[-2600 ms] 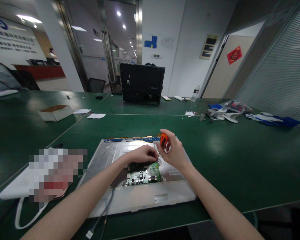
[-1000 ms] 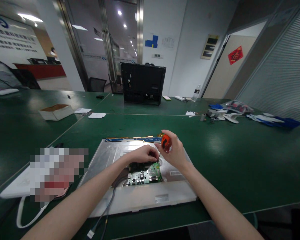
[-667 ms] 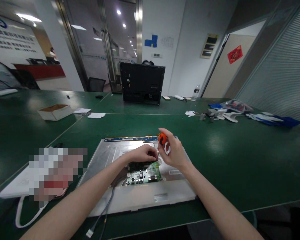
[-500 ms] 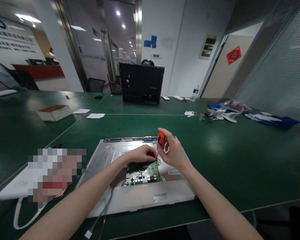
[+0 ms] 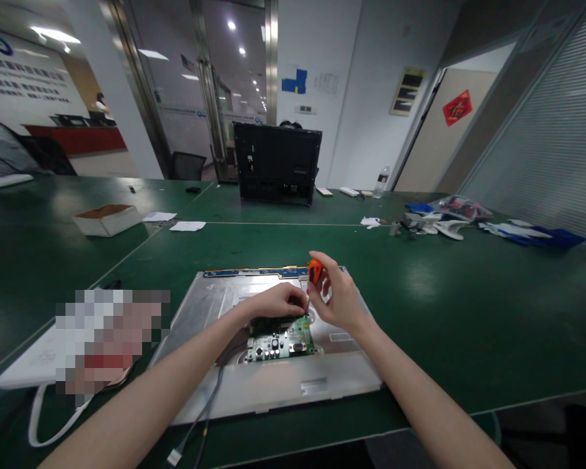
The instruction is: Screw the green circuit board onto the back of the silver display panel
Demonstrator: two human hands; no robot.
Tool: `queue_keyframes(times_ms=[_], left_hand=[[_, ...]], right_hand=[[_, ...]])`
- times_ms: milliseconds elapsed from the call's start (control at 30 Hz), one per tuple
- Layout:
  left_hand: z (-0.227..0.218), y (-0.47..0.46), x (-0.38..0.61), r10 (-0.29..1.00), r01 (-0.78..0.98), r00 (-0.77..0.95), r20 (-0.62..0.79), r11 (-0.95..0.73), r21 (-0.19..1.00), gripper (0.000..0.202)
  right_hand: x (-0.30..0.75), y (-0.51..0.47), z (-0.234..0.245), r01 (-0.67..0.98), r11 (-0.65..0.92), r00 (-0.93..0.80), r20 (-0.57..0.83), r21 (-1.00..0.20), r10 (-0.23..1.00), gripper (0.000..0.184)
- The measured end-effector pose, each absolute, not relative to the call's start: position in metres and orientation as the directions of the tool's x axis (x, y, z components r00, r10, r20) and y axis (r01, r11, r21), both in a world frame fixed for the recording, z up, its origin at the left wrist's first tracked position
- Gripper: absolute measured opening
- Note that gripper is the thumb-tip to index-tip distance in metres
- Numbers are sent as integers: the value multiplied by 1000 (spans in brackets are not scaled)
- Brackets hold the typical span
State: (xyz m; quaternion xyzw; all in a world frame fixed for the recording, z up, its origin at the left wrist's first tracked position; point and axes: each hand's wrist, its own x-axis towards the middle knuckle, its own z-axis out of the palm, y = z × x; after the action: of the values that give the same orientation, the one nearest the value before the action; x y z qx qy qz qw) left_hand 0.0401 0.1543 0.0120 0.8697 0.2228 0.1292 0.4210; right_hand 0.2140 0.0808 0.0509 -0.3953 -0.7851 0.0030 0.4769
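My right hand [image 5: 339,296] grips a screwdriver by its orange-and-black handle [image 5: 314,270], which stands nearly upright. Its thin shaft points down to the upper right corner of a green circuit board [image 5: 283,344]. Close by the tip, my left hand [image 5: 277,301] has thumb and fingers pinched together; what they hold, if anything, is hidden. The board lies on the back of a flat silver display panel [image 5: 273,394], and my left hand covers part of its far side. A blue circuit strip [image 5: 244,273] runs along the panel's far edge.
Grey cables [image 5: 209,404] with a white plug hang over the panel's near left edge. A white device [image 5: 27,365] and a blurred-out item lie left. Beyond are an open box [image 5: 108,221], a black monitor housing [image 5: 278,163], a bottle [image 5: 381,182] and plastic-wrapped odds and ends [image 5: 461,207].
The screwdriver's handle appears slightly turned as the fingers of my right hand shift on it. My left hand and the panel stay almost where they were.
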Motion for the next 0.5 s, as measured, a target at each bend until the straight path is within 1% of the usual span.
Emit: queue_keyframes(times_ms=[167,367,500], left_hand=[[9,155,40,495,272,868,46,-550,789,14],[7,157,39,491,265,868,66,-572,776,14],[7,156,39,497,247,863,91,-573,781,12]], right_hand=[[212,81,51,619,676,-198,753,-399,627,58],[211,84,48,644,685,-166,812,-340,559,51],[212,85,49,634,697,-188,808,-335,559,49]])
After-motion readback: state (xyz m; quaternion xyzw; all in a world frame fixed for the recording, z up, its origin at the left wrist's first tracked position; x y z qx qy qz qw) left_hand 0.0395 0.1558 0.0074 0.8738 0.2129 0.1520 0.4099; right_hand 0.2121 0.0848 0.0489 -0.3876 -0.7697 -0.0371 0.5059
